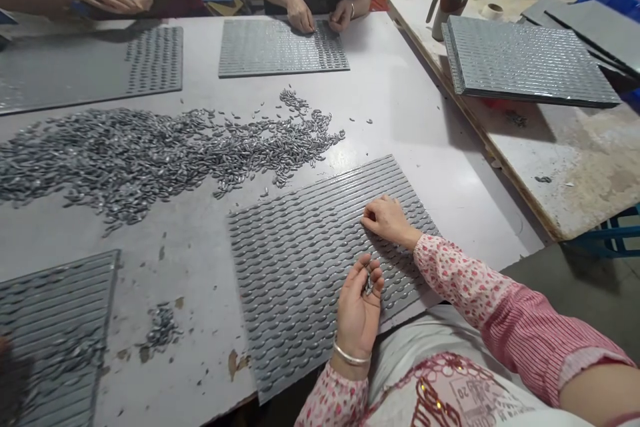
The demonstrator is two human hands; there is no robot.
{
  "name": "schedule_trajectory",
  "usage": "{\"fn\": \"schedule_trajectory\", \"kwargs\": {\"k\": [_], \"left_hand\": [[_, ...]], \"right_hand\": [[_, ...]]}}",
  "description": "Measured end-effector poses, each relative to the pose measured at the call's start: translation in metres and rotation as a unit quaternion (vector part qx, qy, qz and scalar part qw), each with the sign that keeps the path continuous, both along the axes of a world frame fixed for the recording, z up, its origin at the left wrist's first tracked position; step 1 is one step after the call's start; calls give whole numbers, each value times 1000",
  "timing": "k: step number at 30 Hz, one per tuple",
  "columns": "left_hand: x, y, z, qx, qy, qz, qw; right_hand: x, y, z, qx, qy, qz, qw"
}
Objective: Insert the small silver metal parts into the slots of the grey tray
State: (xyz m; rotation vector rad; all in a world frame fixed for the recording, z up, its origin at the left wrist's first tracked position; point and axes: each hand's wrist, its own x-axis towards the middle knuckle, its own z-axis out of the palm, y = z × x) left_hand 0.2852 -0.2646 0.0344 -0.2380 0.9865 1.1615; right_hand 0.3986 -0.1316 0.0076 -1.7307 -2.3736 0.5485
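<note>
On the near tray (pixel 300 240) | right hand (pixel 387 220) fingers curled shut, tips pressing a groove | left hand (pixel 357 310) cupped around a few metal pieces (pixel 369 283) | step, likely: seating pieces; next calls for passing one across | pile (pixel 150 153) well apart on surface (pixel 425 127)

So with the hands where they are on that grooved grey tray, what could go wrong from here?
1. The left hand cups small grey metal pieces loosely; some could slip out and scatter.
2. The right hand presses on the grooved grey tray, which may knock seated pieces loose.
3. The tray's near corner seems to overhang the grey table, so leaning there might tip it.
</note>
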Motion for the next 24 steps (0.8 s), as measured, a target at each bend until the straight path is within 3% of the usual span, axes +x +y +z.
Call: {"fn": "schedule_trajectory", "kwargs": {"k": [6, 10, 13, 17, 20, 24], "left_hand": [[1, -1, 1, -1, -1, 3, 1000], [1, -1, 1, 0, -3, 16, 1000], [1, 0, 0, 5, 7, 35, 999], [2, 2, -2, 16, 9, 37, 999], [4, 3, -1, 25, 11, 24, 999], [7, 5, 4, 31, 13, 23, 999]], "right_hand": [[1, 9, 0, -26, 24, -14, 999], [5, 1, 12, -54, 159, -26, 985], [13, -14, 28, -166, 298, 47, 939], [22, -37, 45, -291, 375, 136, 869], [21, -51, 44, -312, 418, 110, 846], [21, -49, 32, -345, 509, 46, 787]]}}
